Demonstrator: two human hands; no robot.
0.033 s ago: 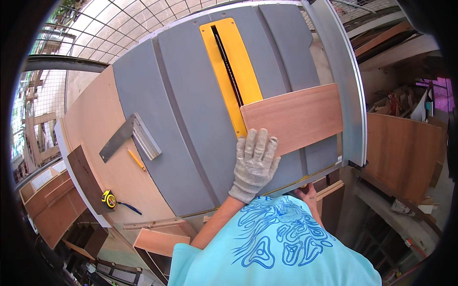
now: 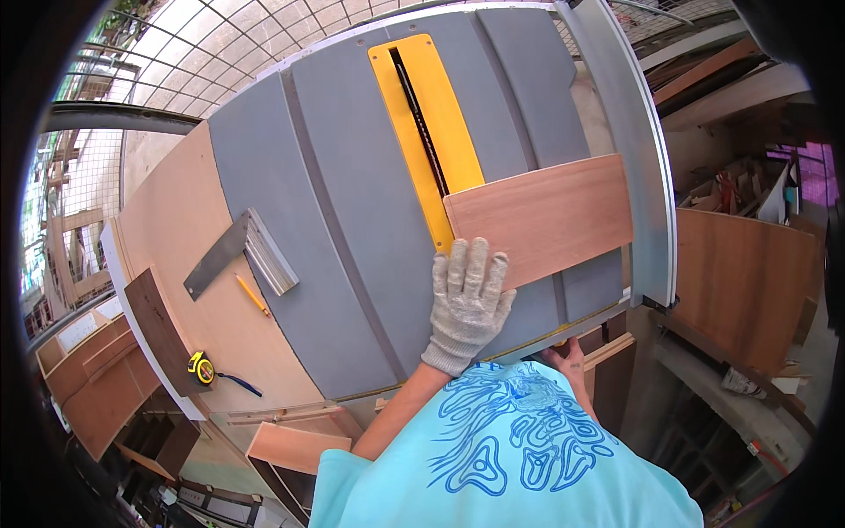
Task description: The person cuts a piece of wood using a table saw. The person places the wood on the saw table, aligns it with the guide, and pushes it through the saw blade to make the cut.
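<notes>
A flat reddish-brown wooden board [image 2: 546, 216] lies on the grey top of a table saw [image 2: 352, 167], its left end over the yellow insert plate [image 2: 458, 145]. The dark saw blade [image 2: 422, 132] stands in the plate's slot, just beyond the board's far left corner. My left hand [image 2: 466, 308], in a grey-white knit glove, lies flat with stretched fingers, fingertips at the board's near left corner. My bare right hand [image 2: 572, 361] is low at the table's front edge, by the near end of the metal fence [image 2: 629, 150]; its fingers are mostly hidden. The board's right end is close to the fence.
On the wooden side panel [image 2: 167, 220] at left lie a try square [image 2: 238, 255], a yellow pencil [image 2: 252, 295] and a yellow-black tape measure [image 2: 202, 368]. Wooden boxes [image 2: 97, 370] stand lower left. A large brown panel [image 2: 739, 282] leans right of the fence. Wire mesh [image 2: 238, 44] runs behind.
My gloved left hand has shifted very slightly left at the fingers. The board and my right hand have not visibly moved.
</notes>
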